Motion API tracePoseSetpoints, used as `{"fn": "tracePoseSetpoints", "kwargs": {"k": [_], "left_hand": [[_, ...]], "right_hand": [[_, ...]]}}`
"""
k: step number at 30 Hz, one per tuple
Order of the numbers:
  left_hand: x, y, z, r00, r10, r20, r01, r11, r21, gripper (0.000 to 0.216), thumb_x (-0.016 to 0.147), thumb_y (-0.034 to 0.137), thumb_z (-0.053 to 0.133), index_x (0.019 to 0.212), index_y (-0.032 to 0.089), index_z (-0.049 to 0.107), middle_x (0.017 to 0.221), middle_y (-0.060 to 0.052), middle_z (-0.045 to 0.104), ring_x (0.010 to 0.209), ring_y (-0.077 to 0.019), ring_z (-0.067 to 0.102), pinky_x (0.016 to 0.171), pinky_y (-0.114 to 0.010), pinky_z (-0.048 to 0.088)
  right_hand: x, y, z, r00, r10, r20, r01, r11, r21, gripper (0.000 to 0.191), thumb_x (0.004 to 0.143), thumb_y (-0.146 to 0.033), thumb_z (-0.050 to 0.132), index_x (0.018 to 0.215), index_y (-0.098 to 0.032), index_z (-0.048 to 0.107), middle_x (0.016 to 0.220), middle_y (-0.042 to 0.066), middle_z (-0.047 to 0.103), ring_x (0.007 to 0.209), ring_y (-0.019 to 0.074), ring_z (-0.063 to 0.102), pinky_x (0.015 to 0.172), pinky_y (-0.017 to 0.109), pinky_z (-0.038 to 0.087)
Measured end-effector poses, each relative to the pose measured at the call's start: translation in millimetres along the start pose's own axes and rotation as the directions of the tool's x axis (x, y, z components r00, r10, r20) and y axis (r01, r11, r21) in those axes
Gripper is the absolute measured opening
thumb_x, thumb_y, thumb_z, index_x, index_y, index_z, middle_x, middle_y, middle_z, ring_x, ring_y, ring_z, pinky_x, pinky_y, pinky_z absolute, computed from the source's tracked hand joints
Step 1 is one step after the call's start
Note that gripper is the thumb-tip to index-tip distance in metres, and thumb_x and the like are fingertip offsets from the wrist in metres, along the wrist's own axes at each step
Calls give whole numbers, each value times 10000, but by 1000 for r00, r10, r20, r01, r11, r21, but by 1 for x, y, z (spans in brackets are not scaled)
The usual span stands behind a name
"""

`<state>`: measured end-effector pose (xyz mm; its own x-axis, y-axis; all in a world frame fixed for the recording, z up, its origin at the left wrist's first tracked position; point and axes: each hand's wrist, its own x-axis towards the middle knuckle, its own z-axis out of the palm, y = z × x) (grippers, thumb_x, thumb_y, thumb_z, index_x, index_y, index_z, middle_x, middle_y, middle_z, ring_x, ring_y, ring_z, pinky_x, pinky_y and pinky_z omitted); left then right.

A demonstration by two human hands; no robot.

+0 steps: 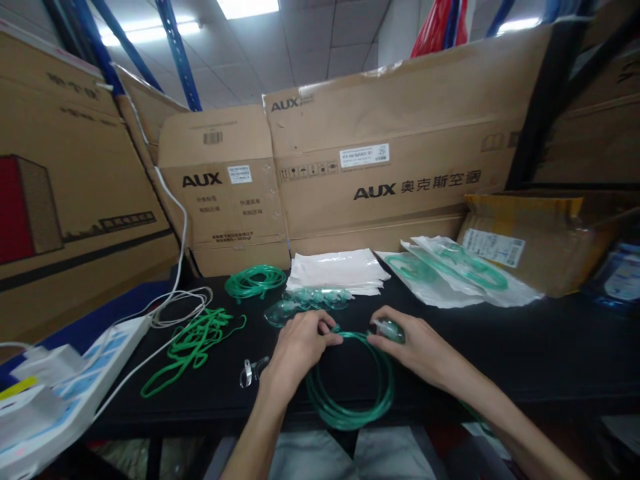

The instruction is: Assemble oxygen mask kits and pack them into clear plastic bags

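Note:
A coil of green clear tubing [353, 419] lies at the table's front edge, between and below my hands. My left hand [301, 341] pinches the tubing near a small green end piece at the top left of the coil. In my right hand [417, 339] is a small clear-green nebulizer cup [393, 330] with a whitish top, partly hidden by the fingers; its thumb and fingertips are by the coil's upper right. Several clear green plastic masks or cups [310, 300] lie just beyond my left hand. Left of that wrist sits a small clear plastic fitting [247, 375].
Behind are a second green tubing coil [255, 281], white bags [335, 270] and packed tubing sets [457, 270]. Tangled green elastic cord [200, 337] lies left, near a white power strip [95, 380] with cables. An open cardboard box [545, 247] stands right; cardboard panels [400, 133] wall the back.

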<state>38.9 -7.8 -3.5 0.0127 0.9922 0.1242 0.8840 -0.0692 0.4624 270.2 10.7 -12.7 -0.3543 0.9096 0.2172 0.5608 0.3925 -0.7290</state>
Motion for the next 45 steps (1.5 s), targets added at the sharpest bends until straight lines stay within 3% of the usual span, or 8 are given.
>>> {"fn": "tracePoseSetpoints", "kwargs": {"k": [4,7,10,18,23,27,37,45], "left_hand": [[-9,-5,11,988,-100,-115,90,992,-83,146,840,335,803,974,283,776,929,25,772,838,-189,718,673,-246,439],[-18,-4,19,969,-153,-192,134,985,-112,131,859,311,784,983,273,766,948,14,758,840,-199,701,684,-266,421],[-24,-3,22,957,-164,-239,136,982,-130,132,879,301,766,1005,262,765,941,1,745,832,-199,685,701,-274,422],[-32,-6,16,959,-43,-280,-5,985,-170,151,937,255,677,1051,232,773,913,-9,738,768,-175,659,752,-273,465],[-34,-5,11,959,40,-279,-97,977,-192,188,941,281,665,1083,220,772,948,-25,758,848,-195,689,778,-275,489],[-31,-6,8,965,114,-236,-164,965,-203,171,950,282,660,1064,234,778,934,-9,777,866,-192,712,782,-261,508],[-13,-17,3,946,241,-218,-274,952,-136,222,961,141,625,1100,233,772,1117,-45,775,1095,-253,673,1015,-354,459],[-13,-8,9,921,329,-209,-357,927,-112,224,947,112,651,1076,244,778,1081,-32,774,1063,-236,661,987,-346,481]], "right_hand": [[10,9,-1,999,37,15,-38,996,83,438,735,-461,708,1009,-265,430,749,-32,594,650,193,562,621,303,429],[11,10,-2,990,69,120,-90,980,179,455,782,-534,626,1017,-278,334,590,-116,458,493,144,441,475,247,353],[10,5,-4,974,55,221,-112,962,251,439,807,-569,594,1014,-269,348,579,-109,491,474,125,431,442,225,331],[19,-15,-16,968,-16,250,-52,963,263,432,839,-538,714,1055,-174,630,710,-20,620,531,117,501,494,246,372],[23,-27,-13,935,-98,341,-29,937,347,450,796,-517,798,1024,-226,541,649,-55,654,613,170,641,565,250,418],[24,-31,-7,947,-111,301,-27,907,421,463,843,-598,727,1020,-247,481,663,-59,657,575,154,628,526,236,395],[22,-32,-10,944,-96,314,-63,886,460,476,851,-634,700,1026,-214,559,862,-2,707,555,113,629,465,201,392],[21,-27,-17,912,-127,391,-24,933,359,430,871,-579,702,932,-154,699,870,27,715,484,83,569,491,230,454]]}}
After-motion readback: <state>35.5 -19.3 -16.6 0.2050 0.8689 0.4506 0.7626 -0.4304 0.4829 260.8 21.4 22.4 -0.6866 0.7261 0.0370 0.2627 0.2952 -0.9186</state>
